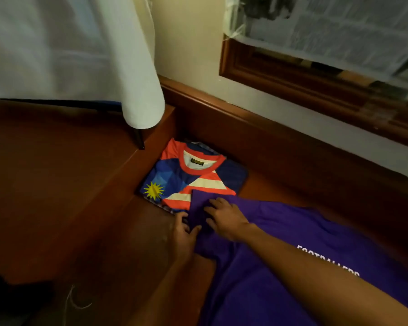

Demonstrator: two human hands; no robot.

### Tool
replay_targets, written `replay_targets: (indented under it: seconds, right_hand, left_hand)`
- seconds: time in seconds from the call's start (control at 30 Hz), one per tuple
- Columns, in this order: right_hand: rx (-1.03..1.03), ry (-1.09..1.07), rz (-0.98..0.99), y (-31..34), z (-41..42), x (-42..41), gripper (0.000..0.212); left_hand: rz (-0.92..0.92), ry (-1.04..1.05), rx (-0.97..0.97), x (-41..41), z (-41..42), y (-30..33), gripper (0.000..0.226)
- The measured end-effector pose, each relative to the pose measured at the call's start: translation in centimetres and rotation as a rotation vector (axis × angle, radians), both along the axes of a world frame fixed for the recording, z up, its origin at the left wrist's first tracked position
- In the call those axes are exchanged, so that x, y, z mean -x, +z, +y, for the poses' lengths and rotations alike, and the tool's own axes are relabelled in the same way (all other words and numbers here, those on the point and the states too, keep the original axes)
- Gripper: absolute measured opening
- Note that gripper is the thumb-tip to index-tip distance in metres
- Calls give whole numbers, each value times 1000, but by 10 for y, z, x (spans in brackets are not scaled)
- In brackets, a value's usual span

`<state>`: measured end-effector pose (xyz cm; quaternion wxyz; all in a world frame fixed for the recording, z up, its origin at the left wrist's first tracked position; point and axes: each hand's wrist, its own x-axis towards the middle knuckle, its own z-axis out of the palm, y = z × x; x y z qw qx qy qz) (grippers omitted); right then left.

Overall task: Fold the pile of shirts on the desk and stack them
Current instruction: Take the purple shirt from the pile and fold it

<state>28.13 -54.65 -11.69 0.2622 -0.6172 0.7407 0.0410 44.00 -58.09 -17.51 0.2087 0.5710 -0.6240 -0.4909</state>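
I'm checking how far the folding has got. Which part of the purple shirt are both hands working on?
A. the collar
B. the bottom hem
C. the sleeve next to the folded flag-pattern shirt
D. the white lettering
C: the left hand and right hand meet on the purple shirt sleeve, whose tip overlaps the folded flag-pattern shirt.

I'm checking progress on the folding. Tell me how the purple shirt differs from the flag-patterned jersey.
The flag-patterned jersey is folded into a neat rectangle in the desk's corner; the purple shirt lies spread out, only its sleeve turned in.
The jersey is blue, red and white with a yellow star; the purple shirt is plain with white lettering.
The left hand and right hand work the purple shirt; the jersey lies untouched.
Both rest on the wooden desk.
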Motion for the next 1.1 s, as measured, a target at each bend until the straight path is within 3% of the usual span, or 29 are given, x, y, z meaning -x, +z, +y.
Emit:
replay_targets:
  seconds: [0.1,0.2,0.3,0.4,0.43,0.5,0.6,0.77,0.9,1.1]
  right_hand:
    - [-35,-88,3,-12,-19,-5,54]
    - [29,-127,-58,-16,-24,-8,58]
    - [307,-258,-156,-17,-5,-4,50]
    - [565,-650,-73,-31,38,20,43]
    - [527,-748,-29,-36,53,29,42]
    - [266,-760,15,-47,76,44,42]
    - [46,-617,61,-57,84,55,51]
    - [-38,-486,139,-68,87,71,68]
    - [-34,-464,0,-56,85,80,63]
    - [206,-612,-80,-28,163,55,62]
  left_hand:
    - [103,22,40,-12,-9,3,31]
    - [86,-24,151,-14,-21,5,25]
    - [-112,-96,568,5,-26,14,22]
    - [-68,-407,794,48,-14,29,22]
    - [-118,-573,815,61,-12,27,25]
    - [-399,-843,797,78,-14,15,37]
    - [-632,-955,664,75,-41,-3,52]
    - [-704,-1004,678,73,-57,-7,66]
    - [-745,-1020,576,80,-49,6,61]
    - [-451,-753,711,46,8,21,43]
